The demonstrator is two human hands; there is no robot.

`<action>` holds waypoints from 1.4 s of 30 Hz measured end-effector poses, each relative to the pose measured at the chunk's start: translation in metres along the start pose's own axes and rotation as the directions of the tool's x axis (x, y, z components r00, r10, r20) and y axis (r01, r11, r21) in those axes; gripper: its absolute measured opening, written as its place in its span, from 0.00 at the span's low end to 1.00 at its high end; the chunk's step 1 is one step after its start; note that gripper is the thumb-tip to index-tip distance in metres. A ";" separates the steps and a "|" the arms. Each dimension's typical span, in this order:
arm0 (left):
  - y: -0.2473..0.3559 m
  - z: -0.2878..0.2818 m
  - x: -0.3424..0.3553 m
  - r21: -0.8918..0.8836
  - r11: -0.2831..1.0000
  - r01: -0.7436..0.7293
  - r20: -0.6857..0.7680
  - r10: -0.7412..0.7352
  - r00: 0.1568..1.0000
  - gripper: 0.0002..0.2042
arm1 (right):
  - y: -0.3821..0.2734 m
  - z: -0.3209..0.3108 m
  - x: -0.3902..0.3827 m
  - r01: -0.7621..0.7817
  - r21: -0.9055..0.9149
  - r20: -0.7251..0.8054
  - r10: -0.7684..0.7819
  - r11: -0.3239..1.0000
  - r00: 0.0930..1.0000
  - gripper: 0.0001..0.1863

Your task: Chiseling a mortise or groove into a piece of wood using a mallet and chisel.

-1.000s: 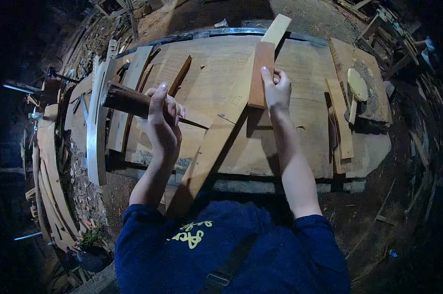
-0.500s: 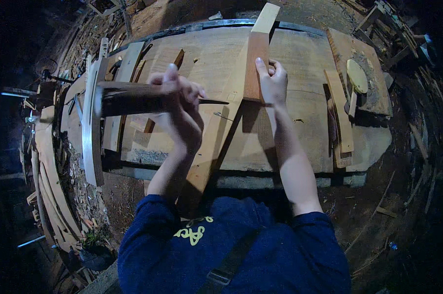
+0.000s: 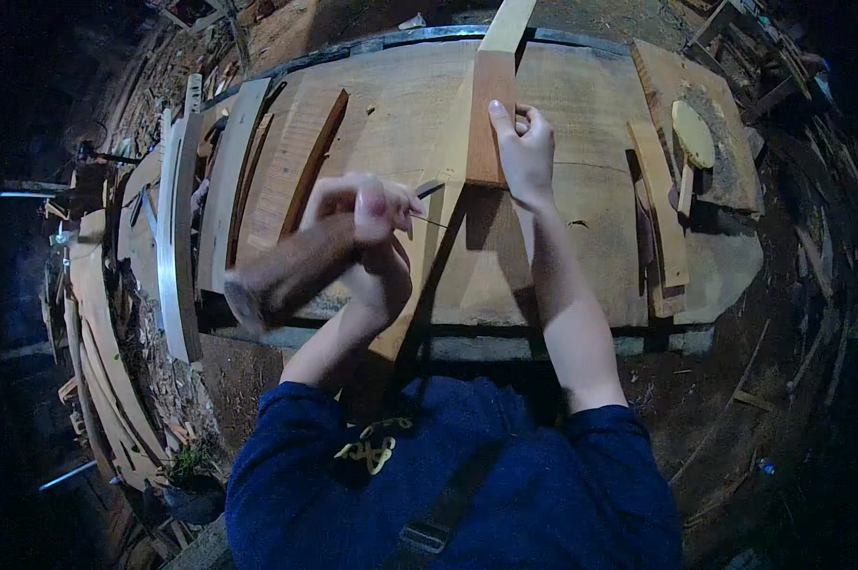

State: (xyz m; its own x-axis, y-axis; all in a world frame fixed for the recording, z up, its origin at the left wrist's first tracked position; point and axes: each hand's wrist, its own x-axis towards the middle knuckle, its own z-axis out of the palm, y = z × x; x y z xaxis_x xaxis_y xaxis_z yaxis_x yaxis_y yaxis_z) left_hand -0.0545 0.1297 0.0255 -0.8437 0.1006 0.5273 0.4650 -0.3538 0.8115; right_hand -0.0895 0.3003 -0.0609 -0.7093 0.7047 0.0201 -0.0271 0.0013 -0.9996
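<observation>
My left hand (image 3: 367,214) is closed around a thick, wooden-handled tool (image 3: 301,266), its handle blurred by motion. A narrow dark metal end (image 3: 430,188) shows past the fingers; the tool's exact kind is unclear. Below it lies a long pale board (image 3: 412,304), running from near my body toward the far edge of the bench. A thin nail-like line (image 3: 431,221) shows by the left fingertips. My right hand (image 3: 527,152) grips the right side of a reddish-brown wooden block (image 3: 490,119) over the board, thumb on top. A paler length (image 3: 508,27) extends beyond the block.
The broad wooden bench top (image 3: 581,256) lies under everything. Left are a reddish plank (image 3: 291,176) and a light curved strip (image 3: 174,237). To the right lie narrow boards (image 3: 659,209) and a round wooden disc (image 3: 693,135) with a handle. Scrap wood (image 3: 115,380) covers the ground.
The tool's handle end has swung down toward me while its dark end has risen. My left hand has moved slightly right. The block and long board have shifted a little away and left.
</observation>
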 end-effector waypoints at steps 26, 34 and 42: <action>-0.015 -0.004 -0.023 -0.196 0.901 -0.387 0.110 0.412 0.904 0.10 | -0.005 0.000 0.000 -0.029 -0.082 -0.006 0.028 0.996 1.000 0.19; -0.006 -0.001 -0.020 0.114 0.938 -0.327 0.105 0.316 0.943 0.15 | -0.001 0.000 0.001 -0.014 -0.078 0.007 0.015 0.997 1.000 0.21; 0.001 0.006 -0.023 0.124 0.955 -0.270 0.087 0.260 0.962 0.12 | -0.003 0.001 0.001 -0.015 -0.077 -0.008 0.014 0.997 1.000 0.20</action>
State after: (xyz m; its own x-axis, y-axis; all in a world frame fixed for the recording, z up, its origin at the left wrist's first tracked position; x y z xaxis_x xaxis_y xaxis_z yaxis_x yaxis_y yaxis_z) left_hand -0.0330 0.1321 0.0156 -0.6668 0.0861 0.7402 0.7047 -0.2501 0.6639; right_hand -0.0905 0.3000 -0.0583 -0.7038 0.7104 0.0060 0.0376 0.0457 -0.9983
